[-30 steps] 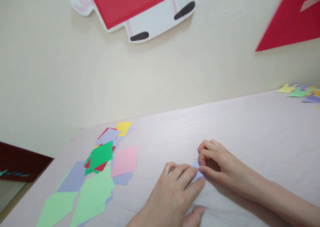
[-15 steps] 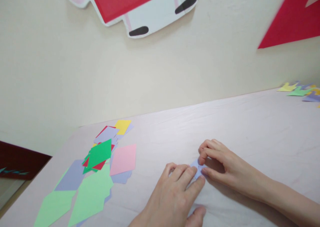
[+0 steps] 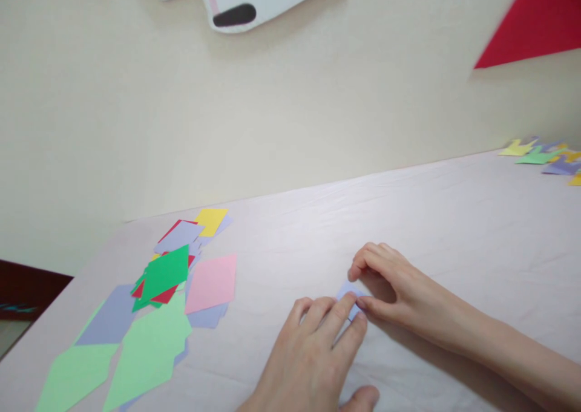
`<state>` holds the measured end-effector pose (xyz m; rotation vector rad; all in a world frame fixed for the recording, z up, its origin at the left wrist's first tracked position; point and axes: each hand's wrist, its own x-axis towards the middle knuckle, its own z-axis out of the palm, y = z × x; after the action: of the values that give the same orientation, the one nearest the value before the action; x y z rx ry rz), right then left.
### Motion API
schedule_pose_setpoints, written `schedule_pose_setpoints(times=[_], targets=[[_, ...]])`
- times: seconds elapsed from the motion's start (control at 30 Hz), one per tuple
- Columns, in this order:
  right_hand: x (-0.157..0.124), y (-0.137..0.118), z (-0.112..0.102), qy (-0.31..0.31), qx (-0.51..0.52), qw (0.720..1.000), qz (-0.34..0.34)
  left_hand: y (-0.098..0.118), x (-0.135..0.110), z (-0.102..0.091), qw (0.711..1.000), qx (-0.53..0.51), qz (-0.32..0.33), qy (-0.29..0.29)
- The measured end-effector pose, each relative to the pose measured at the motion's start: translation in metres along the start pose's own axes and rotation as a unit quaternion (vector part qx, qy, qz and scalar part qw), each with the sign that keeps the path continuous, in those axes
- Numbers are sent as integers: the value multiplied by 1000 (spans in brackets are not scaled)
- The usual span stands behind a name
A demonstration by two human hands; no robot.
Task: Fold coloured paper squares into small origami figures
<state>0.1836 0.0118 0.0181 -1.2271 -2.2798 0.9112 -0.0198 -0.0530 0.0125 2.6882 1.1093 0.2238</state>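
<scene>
Head view: the left hand (image 3: 313,357) lies palm down, loosely spread, its fingertips on a small pale-blue paper (image 3: 346,287) on the surface (image 3: 290,242). The right hand (image 3: 406,282) has thumb and curled fingers parted, thumb tip at the paper's right side; whether it pinches anything, I cannot tell. The paper sits between both hands, equally near; its long axis is covered. Coloured sheets (image 3: 166,273) lie toward the surface's left edge, cut-paper shapes (image 3: 563,166) by its far edge, rightward. No writing is readable.
</scene>
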Motion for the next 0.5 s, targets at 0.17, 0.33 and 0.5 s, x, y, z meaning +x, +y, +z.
schedule_pose_setpoints(times=[0.17,0.33,0.5], targets=[[3,0,-1,11,18,1000,8,3,-1,-3,999,-34,-24,-14],[3,1,-1,32,24,999,8,5,-2,-5,998,-55,-31,-12],[1,-1,2,27,19,999,6,6,-4,-4,997,-58,-35,-24]])
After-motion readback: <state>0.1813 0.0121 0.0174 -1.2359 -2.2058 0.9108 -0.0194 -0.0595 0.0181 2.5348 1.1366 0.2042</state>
